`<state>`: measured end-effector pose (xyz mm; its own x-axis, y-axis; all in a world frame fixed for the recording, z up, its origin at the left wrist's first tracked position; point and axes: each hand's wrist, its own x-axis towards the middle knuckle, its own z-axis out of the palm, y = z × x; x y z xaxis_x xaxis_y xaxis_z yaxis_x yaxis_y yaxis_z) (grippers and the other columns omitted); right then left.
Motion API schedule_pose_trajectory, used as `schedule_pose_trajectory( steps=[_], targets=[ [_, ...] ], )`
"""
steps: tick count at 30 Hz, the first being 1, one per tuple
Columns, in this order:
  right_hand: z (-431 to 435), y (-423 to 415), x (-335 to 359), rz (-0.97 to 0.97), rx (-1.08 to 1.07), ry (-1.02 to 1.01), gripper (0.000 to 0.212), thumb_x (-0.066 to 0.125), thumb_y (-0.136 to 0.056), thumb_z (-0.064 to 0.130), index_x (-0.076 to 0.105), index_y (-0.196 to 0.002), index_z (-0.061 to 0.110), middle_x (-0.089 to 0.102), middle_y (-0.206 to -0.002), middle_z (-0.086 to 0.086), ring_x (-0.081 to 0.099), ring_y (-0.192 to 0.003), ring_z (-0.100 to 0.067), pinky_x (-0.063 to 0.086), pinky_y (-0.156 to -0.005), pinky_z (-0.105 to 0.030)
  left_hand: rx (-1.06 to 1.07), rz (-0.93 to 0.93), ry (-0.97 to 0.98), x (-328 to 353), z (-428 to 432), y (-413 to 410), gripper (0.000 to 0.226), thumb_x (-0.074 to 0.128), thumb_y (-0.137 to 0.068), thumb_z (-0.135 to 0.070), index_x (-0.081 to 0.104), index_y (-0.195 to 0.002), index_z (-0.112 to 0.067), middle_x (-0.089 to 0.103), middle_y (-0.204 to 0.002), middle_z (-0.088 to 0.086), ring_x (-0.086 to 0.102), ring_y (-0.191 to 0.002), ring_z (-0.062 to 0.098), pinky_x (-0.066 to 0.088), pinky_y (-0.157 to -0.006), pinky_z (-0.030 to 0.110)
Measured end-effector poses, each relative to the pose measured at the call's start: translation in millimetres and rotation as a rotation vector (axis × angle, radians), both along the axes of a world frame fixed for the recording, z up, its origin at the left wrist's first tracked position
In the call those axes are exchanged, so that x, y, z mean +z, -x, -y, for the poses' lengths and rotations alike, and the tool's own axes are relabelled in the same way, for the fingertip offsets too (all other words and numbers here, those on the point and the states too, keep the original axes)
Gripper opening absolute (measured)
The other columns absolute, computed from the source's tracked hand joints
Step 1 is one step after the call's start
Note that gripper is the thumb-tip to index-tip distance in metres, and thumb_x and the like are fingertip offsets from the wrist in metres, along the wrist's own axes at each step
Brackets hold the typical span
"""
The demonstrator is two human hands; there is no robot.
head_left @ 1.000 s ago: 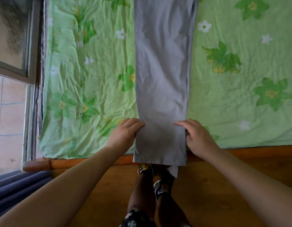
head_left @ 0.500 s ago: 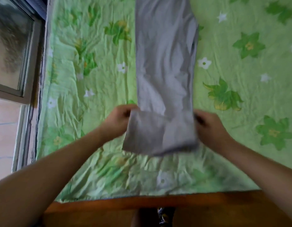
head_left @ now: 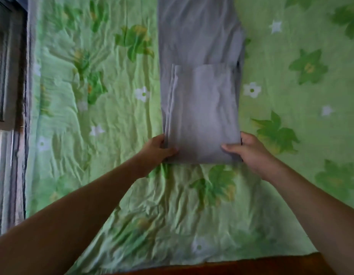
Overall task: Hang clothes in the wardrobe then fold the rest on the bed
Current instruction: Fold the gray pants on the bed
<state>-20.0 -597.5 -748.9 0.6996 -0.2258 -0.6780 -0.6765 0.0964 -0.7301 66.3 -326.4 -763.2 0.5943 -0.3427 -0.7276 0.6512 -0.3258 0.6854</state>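
The grey trousers (head_left: 202,108), folded back on themselves on the green flowered bedsheet (head_left: 112,120), are pinched at the near fold's corners by the left hand (head_left: 156,152) and the right hand (head_left: 250,154) (thumbs laid on top).

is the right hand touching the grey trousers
Touching. The head view shows the right hand pinching the near corner of the grey trousers, thumb lying on top.

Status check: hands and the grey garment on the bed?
Holding: left grip and right grip pinch the near corners of the long grey fabric garment. Lower end folded up once, flat on green floral bedsheet. No obstruction seen.
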Motion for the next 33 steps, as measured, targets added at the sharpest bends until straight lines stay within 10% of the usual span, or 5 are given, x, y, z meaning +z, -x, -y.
schedule_pose_trajectory(
  steps=[8,17,22,27,33],
  targets=[
    [-6.5,2.6,-7.9,-0.032,0.125,0.23,0.029,0.073,-0.089,0.022,0.071,-0.117,0.013,0.076,-0.105,-0.001,0.072,-0.097,-0.022,0.056,-0.095,-0.046,-0.009,0.041,-0.077,16.1,4.7,14.5,0.02,0.061,-0.093,0.002,0.065,-0.112,-0.005,0.067,-0.119,0.025,0.065,-0.1,0.028,0.051,-0.1,0.051],
    [-2.8,106.3,-0.9,-0.256,0.014,-0.169,0.024,0.064,-0.093,0.003,0.067,-0.117,-0.001,0.078,-0.093,-0.011,0.074,-0.082,-0.025,0.06,-0.078,-0.038,0.026,-0.191,-0.09,23.0,-8.2,127.3,0.013,0.057,-0.096,0.004,0.063,-0.105,-0.002,0.071,-0.089,0.006,0.069,-0.073,0.011,0.059,-0.063,0.024],
    [-3.3,167.7,2.9,-0.424,0.046,-0.298,0.026,0.07,-0.091,0.016,0.069,-0.115,0.008,0.077,-0.106,-0.011,0.073,-0.101,-0.029,0.055,-0.096,-0.052,0.01,-0.326,-0.123,24.1,-11.4,196.8,0.012,0.066,-0.094,-0.009,0.067,-0.105,-0.007,0.074,-0.095,0.007,0.073,-0.078,0.013,0.057,-0.064,0.027],
    [-0.1,119.7,6.8,-0.229,-0.008,-0.276,0.017,0.069,-0.092,0.017,0.073,-0.104,0.006,0.077,-0.096,-0.014,0.076,-0.084,-0.025,0.06,-0.069,-0.034,0.129,-0.108,-0.194,26.1,5.7,155.4,0.018,0.068,-0.092,-0.014,0.067,-0.104,-0.001,0.067,-0.087,0.018,0.059,-0.077,0.027,0.047,-0.061,0.034],
    [-10.3,40.2,6.2,-0.079,-0.077,0.043,0.024,0.071,-0.088,0.011,0.07,-0.112,0.008,0.076,-0.1,-0.012,0.074,-0.092,-0.031,0.059,-0.088,-0.05,0.206,0.064,-0.202,32.3,38.9,87.4,0.013,0.068,-0.09,-0.004,0.067,-0.097,-0.014,0.074,-0.09,0.013,0.07,-0.071,0.021,0.056,-0.06,0.03]
  ],
)
